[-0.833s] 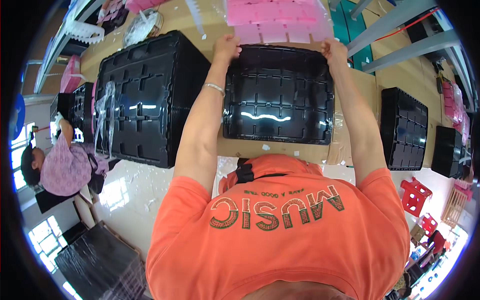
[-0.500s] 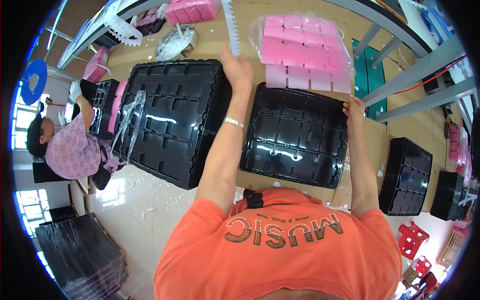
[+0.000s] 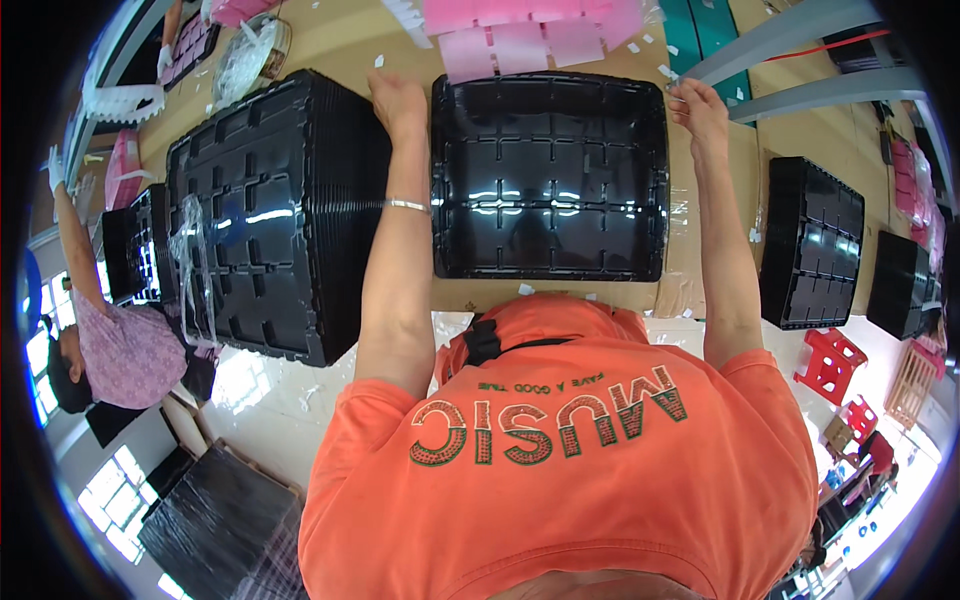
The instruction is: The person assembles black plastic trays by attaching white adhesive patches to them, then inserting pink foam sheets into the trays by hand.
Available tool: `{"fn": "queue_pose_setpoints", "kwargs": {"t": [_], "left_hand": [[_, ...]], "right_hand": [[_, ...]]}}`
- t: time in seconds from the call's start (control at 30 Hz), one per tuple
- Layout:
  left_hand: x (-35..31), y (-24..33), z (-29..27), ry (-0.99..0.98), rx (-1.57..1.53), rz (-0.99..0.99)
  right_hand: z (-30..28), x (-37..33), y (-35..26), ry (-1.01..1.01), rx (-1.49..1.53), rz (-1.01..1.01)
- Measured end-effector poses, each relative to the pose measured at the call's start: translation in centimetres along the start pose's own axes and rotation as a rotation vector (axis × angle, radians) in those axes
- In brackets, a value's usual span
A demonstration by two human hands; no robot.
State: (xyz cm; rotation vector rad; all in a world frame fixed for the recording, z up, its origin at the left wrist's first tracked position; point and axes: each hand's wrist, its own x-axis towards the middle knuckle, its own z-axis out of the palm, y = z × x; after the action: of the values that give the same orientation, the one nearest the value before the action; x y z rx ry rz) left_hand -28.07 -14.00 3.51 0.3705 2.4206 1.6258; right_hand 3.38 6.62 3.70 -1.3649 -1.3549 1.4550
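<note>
- tray (image 3: 550, 180) under both hands: glossy black, moulded grid of ribs, white glare streaks
- tray stack (image 3: 265, 215) toward the desk's left edge: same black, clear film over it
- more black stacks (image 3: 810, 255) at the right edge
- desk (image 3: 340, 45): tan, flecked with white scraps
- pink sheets (image 3: 520, 30) at the far edge
- shirt (image 3: 560, 450): orange, red patterned lettering
- bracelet (image 3: 408, 205): silver
- stools (image 3: 830, 360): red

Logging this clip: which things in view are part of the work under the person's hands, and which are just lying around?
In hand:
- black plastic tray, glossy, flat on the table
- left hand at its far left corner
- right hand at its far right corner

Lying about:
- tall stack of black trays to the left
- pink sheets beyond
- smaller black stacks to the right
- red stool
</note>
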Motion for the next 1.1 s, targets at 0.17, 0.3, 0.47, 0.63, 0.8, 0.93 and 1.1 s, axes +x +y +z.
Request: {"fn": "queue_pose_setpoints", "kwargs": {"t": [0.17, 0.3, 0.47, 0.63, 0.8, 0.93, 1.1], "left_hand": [[0.2, -5.8, 1.0, -0.046, -0.189, -0.069], [2.7, -5.2, 2.2, -0.064, 0.0, -0.014], [2.5, -3.3, 4.2, -0.248, 0.253, -0.144], [2.8, -4.9, 3.3, -0.235, 0.092, -0.101], [-0.8, -3.5, 0.0, -0.233, -0.155, -0.115], [-4.9, -4.6, -3.0, -0.341, -0.115, -0.046], [-10.2, -4.8, -5.0, -0.356, -0.007, -0.006]], "right_hand": [[3.7, 1.6, -1.5, 0.008, 0.039, -0.001], [7.7, 1.2, -5.0, 0.134, -0.12, -0.208], [11.7, 0.5, -7.5, 0.124, -0.774, -0.57], [7.2, 3.9, -2.3, 0.044, -0.77, -0.426], [3.7, -1.0, -2.6, -0.185, -0.3, -0.163], [0.8, -5.5, -0.6, -0.207, -0.238, -0.114], [-2.5, -9.2, 1.2, -0.209, -0.227, 0.0]]}}
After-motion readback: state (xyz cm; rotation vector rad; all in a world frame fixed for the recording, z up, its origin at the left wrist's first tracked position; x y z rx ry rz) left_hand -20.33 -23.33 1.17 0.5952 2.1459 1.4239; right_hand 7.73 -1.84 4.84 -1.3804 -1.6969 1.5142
